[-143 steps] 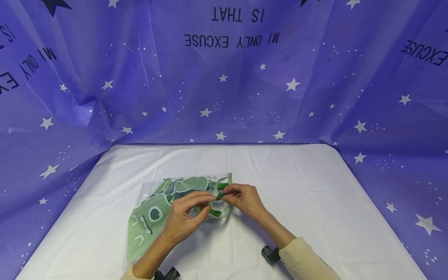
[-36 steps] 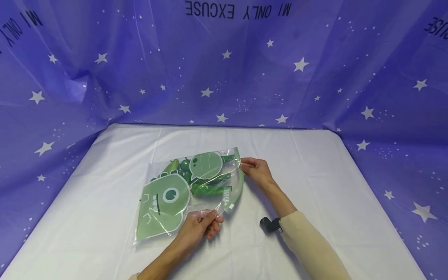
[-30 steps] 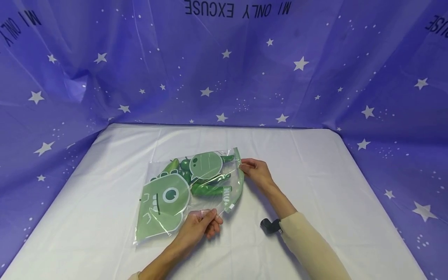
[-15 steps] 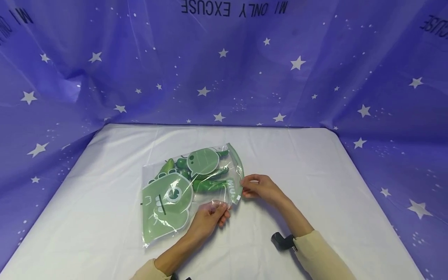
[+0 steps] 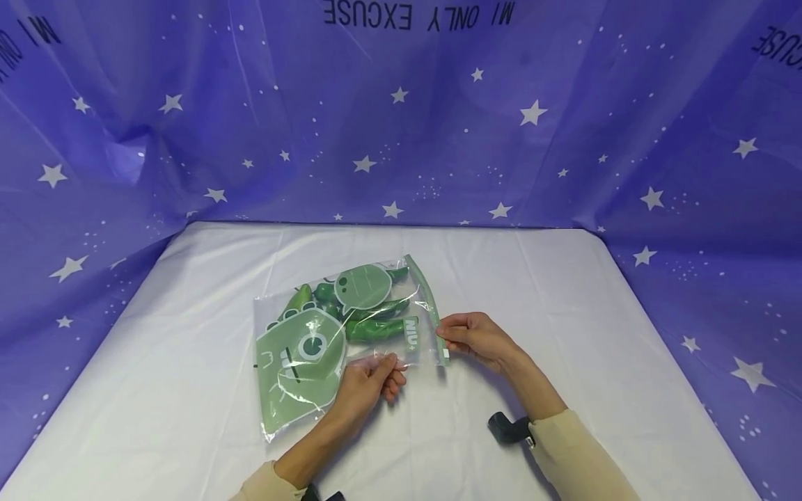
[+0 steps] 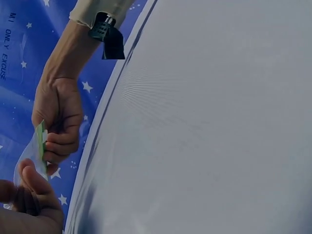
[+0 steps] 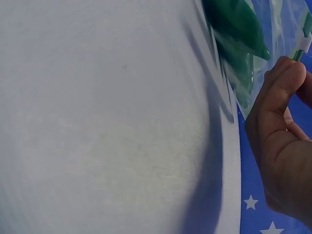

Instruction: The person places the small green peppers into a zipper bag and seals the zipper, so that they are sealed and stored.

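A clear zip bag printed with a green cartoon monster lies slanted in the head view. Several green, glossy pieces, long or rounded like toy vegetables, show through its plastic. My left hand pinches the bag's near edge between thumb and fingers. On the right, the green zip strip runs along the bag's end, with a white slider at its near end. My right hand pinches this strip just above the slider. In the right wrist view, fingertips of the right hand meet the strip close to the slider.
A white cloth covers the table under the bag. Purple curtain with white stars and mirrored lettering hangs behind and at both sides. Black wrist cameras are worn below the hands.
Both hands worked together at the bag's end earlier. The left hand then took the near edge, and the right hand moved down the strip toward the slider. The strip is now straighter.
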A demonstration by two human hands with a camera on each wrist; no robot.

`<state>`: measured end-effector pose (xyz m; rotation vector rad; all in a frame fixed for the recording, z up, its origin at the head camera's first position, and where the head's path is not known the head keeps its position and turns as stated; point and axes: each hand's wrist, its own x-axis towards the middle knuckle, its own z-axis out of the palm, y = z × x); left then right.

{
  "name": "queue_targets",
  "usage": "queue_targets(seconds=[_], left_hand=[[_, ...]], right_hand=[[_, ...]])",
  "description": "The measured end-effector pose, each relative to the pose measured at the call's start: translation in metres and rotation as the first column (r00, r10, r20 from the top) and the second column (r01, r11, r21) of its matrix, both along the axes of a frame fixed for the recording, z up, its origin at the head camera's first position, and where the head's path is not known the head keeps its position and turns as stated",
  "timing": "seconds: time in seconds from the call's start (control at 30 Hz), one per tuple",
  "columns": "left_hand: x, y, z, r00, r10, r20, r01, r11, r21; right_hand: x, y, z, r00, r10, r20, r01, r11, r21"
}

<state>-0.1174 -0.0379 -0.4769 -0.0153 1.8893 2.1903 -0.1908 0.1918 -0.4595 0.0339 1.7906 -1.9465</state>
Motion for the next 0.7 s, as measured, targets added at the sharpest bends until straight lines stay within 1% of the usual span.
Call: queue_targets(seconds=[0.07, 0.17, 0.2, 0.27, 0.3, 0.37, 0.43, 0.47, 0.6, 0.7], left_hand=[[0.000, 0.000, -0.001, 1.000, -0.007, 0.024, 0.006, 1.000, 0.028], [0.002, 0.003, -0.003, 0.996, -0.029, 0.083, 0.017, 0.990, 0.142], [0.003, 0.005, -0.004, 0.994, -0.046, 0.101, 0.026, 0.982, 0.190], [0.005, 0.009, -0.005, 0.987, -0.098, 0.131, 0.057, 0.957, 0.284], [0.007, 0.011, -0.005, 0.982, -0.128, 0.139, 0.078, 0.945, 0.318], [0.009, 0.016, -0.006, 0.973, -0.179, 0.144, 0.117, 0.927, 0.357], [0.010, 0.021, -0.007, 0.970, -0.196, 0.145, 0.131, 0.921, 0.367], [0.010, 0.023, -0.007, 0.971, -0.190, 0.145, 0.126, 0.923, 0.363], [0.011, 0.028, -0.005, 0.981, -0.116, 0.156, 0.062, 0.947, 0.314], [0.011, 0.027, -0.003, 0.985, -0.079, 0.153, 0.034, 0.960, 0.278]], right_hand=[[0.000, 0.001, 0.002, 1.000, 0.015, -0.004, -0.015, 1.000, -0.001], [0.001, 0.000, 0.004, 1.000, 0.015, -0.014, -0.015, 1.000, 0.000], [0.002, -0.001, 0.005, 1.000, 0.014, -0.019, -0.014, 1.000, 0.006], [0.005, -0.003, 0.006, 0.999, 0.012, -0.032, -0.012, 1.000, 0.018], [0.006, -0.005, 0.007, 0.999, 0.013, -0.040, -0.012, 1.000, 0.025], [0.010, -0.008, 0.008, 0.998, 0.019, -0.054, -0.017, 0.999, 0.041], [0.014, -0.012, 0.008, 0.997, 0.035, -0.065, -0.032, 0.998, 0.048], [0.015, -0.014, 0.008, 0.996, 0.046, -0.072, -0.042, 0.998, 0.055], [0.021, -0.018, 0.006, 0.991, 0.104, -0.085, -0.099, 0.993, 0.065], [0.023, -0.018, 0.005, 0.978, 0.188, -0.093, -0.181, 0.980, 0.083]])
